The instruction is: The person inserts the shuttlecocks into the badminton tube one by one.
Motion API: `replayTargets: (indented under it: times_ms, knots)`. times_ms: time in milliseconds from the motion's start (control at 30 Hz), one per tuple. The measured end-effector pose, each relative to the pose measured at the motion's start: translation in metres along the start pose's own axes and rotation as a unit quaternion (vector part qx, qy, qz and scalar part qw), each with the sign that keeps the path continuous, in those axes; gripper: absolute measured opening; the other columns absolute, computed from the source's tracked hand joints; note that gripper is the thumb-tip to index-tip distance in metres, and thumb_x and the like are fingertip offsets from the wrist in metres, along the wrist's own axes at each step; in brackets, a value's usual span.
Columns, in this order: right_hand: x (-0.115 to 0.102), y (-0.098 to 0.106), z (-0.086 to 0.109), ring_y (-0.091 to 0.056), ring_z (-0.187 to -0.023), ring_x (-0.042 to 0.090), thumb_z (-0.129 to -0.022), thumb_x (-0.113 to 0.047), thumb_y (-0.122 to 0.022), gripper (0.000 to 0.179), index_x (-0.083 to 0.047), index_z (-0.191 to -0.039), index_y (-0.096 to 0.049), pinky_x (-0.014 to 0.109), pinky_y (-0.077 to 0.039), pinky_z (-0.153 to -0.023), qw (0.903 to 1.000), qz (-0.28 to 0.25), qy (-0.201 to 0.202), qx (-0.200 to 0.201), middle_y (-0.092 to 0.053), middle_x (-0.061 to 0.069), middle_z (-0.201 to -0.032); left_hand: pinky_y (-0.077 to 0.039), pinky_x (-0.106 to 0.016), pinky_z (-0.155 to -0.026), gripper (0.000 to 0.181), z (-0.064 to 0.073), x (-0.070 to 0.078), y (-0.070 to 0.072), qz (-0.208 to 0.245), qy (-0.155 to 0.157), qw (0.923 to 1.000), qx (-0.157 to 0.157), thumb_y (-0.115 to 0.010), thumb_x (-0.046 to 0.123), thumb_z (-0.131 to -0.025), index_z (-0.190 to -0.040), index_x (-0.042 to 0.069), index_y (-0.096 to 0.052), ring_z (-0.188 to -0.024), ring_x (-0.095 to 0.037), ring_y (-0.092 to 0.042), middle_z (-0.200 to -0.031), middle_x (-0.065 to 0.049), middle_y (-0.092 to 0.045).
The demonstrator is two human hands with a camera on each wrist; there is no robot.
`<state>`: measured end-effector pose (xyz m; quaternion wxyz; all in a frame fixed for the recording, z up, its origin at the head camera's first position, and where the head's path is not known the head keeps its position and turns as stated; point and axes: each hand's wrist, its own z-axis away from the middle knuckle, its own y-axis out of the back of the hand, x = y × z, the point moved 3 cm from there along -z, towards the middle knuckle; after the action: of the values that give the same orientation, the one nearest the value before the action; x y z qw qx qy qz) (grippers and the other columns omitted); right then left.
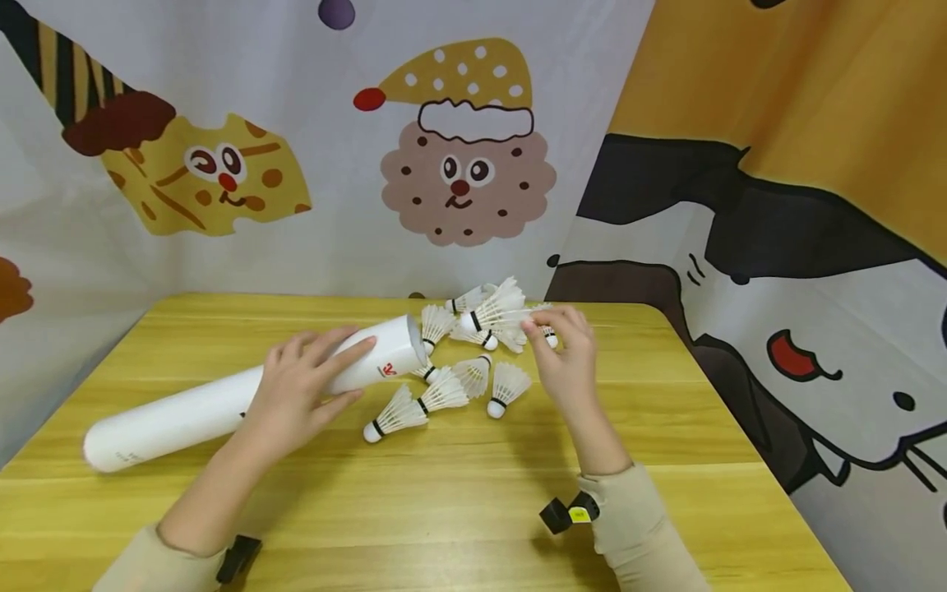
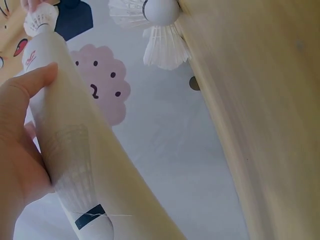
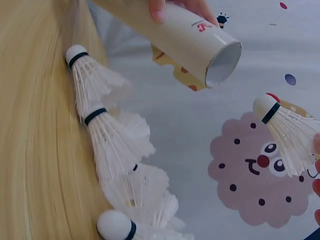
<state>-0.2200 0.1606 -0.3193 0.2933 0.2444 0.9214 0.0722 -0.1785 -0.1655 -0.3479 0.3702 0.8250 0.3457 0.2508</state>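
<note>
My left hand (image 1: 296,390) wraps round a long white shuttlecock tube (image 1: 177,415), its open end raised and facing right. A shuttlecock printed on the tube's side shows in the left wrist view, below the hand. With thumb and fingertips, my right hand (image 1: 570,362) pinches a white feather shuttlecock (image 1: 497,308) by its feather end. In the right wrist view that shuttlecock (image 3: 287,132) has its cork pointing toward the tube's open mouth (image 3: 223,65), with a gap between them.
Several loose shuttlecocks lie on the wooden table (image 1: 444,510) around and beyond the tube's mouth, among them a nested pair (image 1: 414,407) and a single one (image 1: 508,388) at the front. A printed cartoon curtain (image 1: 333,255) hangs behind the table's far edge.
</note>
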Motion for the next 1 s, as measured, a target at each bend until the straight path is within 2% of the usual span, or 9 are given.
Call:
replayTargets:
  times_ms: [200,367,633,800,833,867,1000]
  knots:
    - [-0.01,-0.013,0.0,-0.054,-0.083,0.03,-0.077,0.003,-0.075,0.007,0.0,-0.082,-0.071,0.041,-0.034,-0.082,0.9997,-0.019,0.016,0.005,-0.064,0.013,-0.086,-0.03,-0.053,-0.083,0.077,0.001,0.001,0.0,0.009,0.001,1.0,-0.001,-0.081,0.025,-0.074,-0.142,0.029,-0.047,-0.115,-0.04,-0.042,-0.141,-0.003,-0.046]
    - [-0.013,-0.024,0.002,-0.055,-0.084,0.029,-0.077,0.001,-0.075,0.007,0.0,-0.083,-0.071,0.042,-0.033,-0.084,0.9996,-0.028,0.009,0.0,-0.064,0.011,-0.085,-0.03,-0.053,-0.082,0.076,0.002,0.001,-0.001,0.011,0.002,0.9999,0.0,-0.081,0.025,-0.073,-0.141,0.029,-0.048,-0.115,-0.04,-0.042,-0.14,-0.004,-0.047]
    - [-0.016,-0.038,0.009,-0.056,-0.087,0.027,-0.078,-0.003,-0.076,0.007,0.0,-0.082,-0.071,0.039,-0.038,-0.081,0.9993,-0.029,0.0,-0.023,-0.064,0.01,-0.088,-0.03,-0.052,-0.082,0.074,0.002,0.001,-0.001,0.011,-0.002,0.9999,0.003,-0.079,0.027,-0.074,-0.142,0.03,-0.048,-0.115,-0.04,-0.042,-0.14,-0.004,-0.047]
    - [-0.015,-0.044,0.015,-0.054,-0.088,0.023,-0.08,-0.004,-0.075,0.006,-0.002,-0.083,-0.071,0.039,-0.037,-0.083,0.9986,-0.03,-0.001,-0.043,-0.063,0.007,-0.087,-0.03,-0.051,-0.081,0.076,0.003,0.002,-0.001,0.008,-0.006,0.9999,0.01,-0.083,0.026,-0.072,-0.141,0.03,-0.049,-0.113,-0.039,-0.043,-0.139,-0.004,-0.048]
    - [-0.015,-0.045,0.016,-0.054,-0.088,0.023,-0.081,-0.005,-0.075,0.005,-0.002,-0.083,-0.071,0.04,-0.036,-0.085,0.9985,-0.03,0.0,-0.046,-0.062,0.006,-0.087,-0.03,-0.051,-0.08,0.076,0.003,0.001,-0.002,0.008,-0.007,0.9999,0.011,-0.083,0.026,-0.073,-0.141,0.03,-0.049,-0.113,-0.039,-0.043,-0.139,-0.004,-0.048]
    - [-0.015,-0.046,0.017,-0.054,-0.088,0.022,-0.081,-0.004,-0.075,0.005,-0.003,-0.083,-0.071,0.04,-0.036,-0.085,0.9984,-0.028,0.001,-0.049,-0.062,0.006,-0.087,-0.029,-0.05,-0.08,0.072,0.003,0.002,-0.002,0.008,-0.008,0.9998,0.013,-0.08,0.035,-0.076,-0.141,0.03,-0.049,-0.113,-0.039,-0.043,-0.139,-0.004,-0.048]
    - [-0.017,-0.051,0.021,-0.054,-0.087,0.023,-0.082,-0.006,-0.075,0.005,-0.003,-0.082,-0.071,0.041,-0.035,-0.086,0.998,-0.029,-0.002,-0.056,-0.062,0.006,-0.087,-0.029,-0.051,-0.08,0.072,0.003,0.003,-0.002,0.012,-0.013,0.9997,0.014,-0.079,0.035,-0.076,-0.141,0.03,-0.049,-0.113,-0.039,-0.043,-0.139,-0.005,-0.048]
